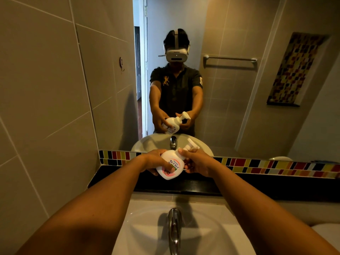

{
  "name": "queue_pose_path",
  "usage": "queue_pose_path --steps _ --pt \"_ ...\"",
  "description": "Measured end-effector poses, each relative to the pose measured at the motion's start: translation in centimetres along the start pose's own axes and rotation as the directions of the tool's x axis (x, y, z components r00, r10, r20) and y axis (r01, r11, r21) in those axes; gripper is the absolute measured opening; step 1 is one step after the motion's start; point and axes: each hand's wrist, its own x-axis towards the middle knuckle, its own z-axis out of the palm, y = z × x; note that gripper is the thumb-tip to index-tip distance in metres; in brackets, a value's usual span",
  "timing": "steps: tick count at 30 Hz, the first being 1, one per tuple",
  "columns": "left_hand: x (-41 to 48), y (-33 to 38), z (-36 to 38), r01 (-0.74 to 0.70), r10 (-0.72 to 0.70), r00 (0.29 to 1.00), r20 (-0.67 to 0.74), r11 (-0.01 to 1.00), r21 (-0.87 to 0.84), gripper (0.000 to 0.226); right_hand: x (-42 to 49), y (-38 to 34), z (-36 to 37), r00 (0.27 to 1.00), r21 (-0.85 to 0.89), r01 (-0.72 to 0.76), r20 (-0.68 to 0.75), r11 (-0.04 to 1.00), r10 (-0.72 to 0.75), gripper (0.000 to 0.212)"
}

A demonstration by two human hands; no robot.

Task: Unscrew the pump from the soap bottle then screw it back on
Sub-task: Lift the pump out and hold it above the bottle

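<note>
While held out over the black ledge (114, 178) behind the sink (217, 225), soap bottle (170, 167) tilted, long axis running from base at lower left to pump (190, 147) at upper right, nozzle toward the mirror (239, 107). Left hand (156, 161) wrapped around the body; right hand (195, 162) pinching the pump collar.

The soap bottle (170, 165) is showing white with a pink patch low on its label and a green band beside the dark lettering, and its pump (190, 147) is showing white too. Behind it a mosaic strip (257, 165) is running in small tiles — red, yellow, black, orange and pale grey. The counter (202, 184) is looking glossy black, the sink (147, 227) white, the faucet (174, 229) silvery chrome, and the wall tiles (46, 89) are reading plain beige-grey.
</note>
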Motion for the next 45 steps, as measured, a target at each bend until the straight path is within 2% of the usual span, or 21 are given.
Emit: queue_pose_path --steps 3,9,14,19,24,29,34,37,41,43,45 --pt "0.0 -0.1 -0.2 0.001 -0.001 1.0 -0.009 1.0 -0.009 0.059 -0.1 -0.1 -0.2 0.999 0.059 0.003 0.047 0.998 -0.006 0.04" --pt "0.3 0.1 -0.2 -0.004 0.004 1.0 -0.002 1.0 -0.009 0.058 0.1 0.0 0.2 1.0 0.061 0.013 -0.019 0.998 -0.011 0.042" --pt "0.4 -0.3 -0.5 0.001 -0.001 1.0 -0.009 1.0 -0.017 0.062 -0.3 -0.2 0.0 0.999 0.094 0.01 0.038 0.996 -0.014 0.038" --pt "0.6 0.0 -0.2 -0.004 0.004 1.0 -0.004 1.0 -0.012 0.062 -0.2 -0.1 0.6 0.999 0.01 0.032 -0.031 0.999 -0.031 0.043" --pt "0.5 -0.1 -0.4 0.002 -0.002 1.0 -0.009 1.0 -0.019 0.063 -0.6 -0.3 -0.2 0.998 -0.004 0.04 0.047 0.999 -0.039 0.03" --pt "0.4 0.6 0.1 -0.016 0.016 1.0 -0.005 1.0 -0.013 0.069 -0.6 -0.6 0.1 0.996 -0.087 0.058 -0.067 0.995 -0.064 0.037" --pt "0.4 0.9 -0.1 -0.001 0.001 1.0 -0.002 0.999 -0.039 0.07 -0.5 -0.5 -0.6 0.999 -0.036 0.049 0.007 0.998 -0.049 0.036" --pt "0.6 0.9 0.0 -0.007 0.006 1.0 -0.015 0.999 -0.053 0.071 -0.3 -0.4 -0.8 0.998 -0.015 0.06 -0.029 0.998 -0.06 0.032" --pt "1.1 1.3 0.8 -0.037 0.034 0.998 -0.051 0.998 -0.06 0.072 -0.2 -0.4 0.0 0.974 -0.105 0.105 -0.19 0.989 -0.124 0.04" --pt "1.0 1.5 0.8 -0.04 0.038 0.999 -0.034 0.998 -0.057 0.07 -0.3 -0.5 -0.1 0.98 -0.136 0.074 -0.174 0.988 -0.097 0.05" --pt "0.9 1.4 0.5 -0.032 0.031 0.999 -0.01 0.998 -0.057 0.068 -0.5 -0.6 -0.5 0.994 -0.113 0.041 -0.094 0.993 -0.052 0.052"
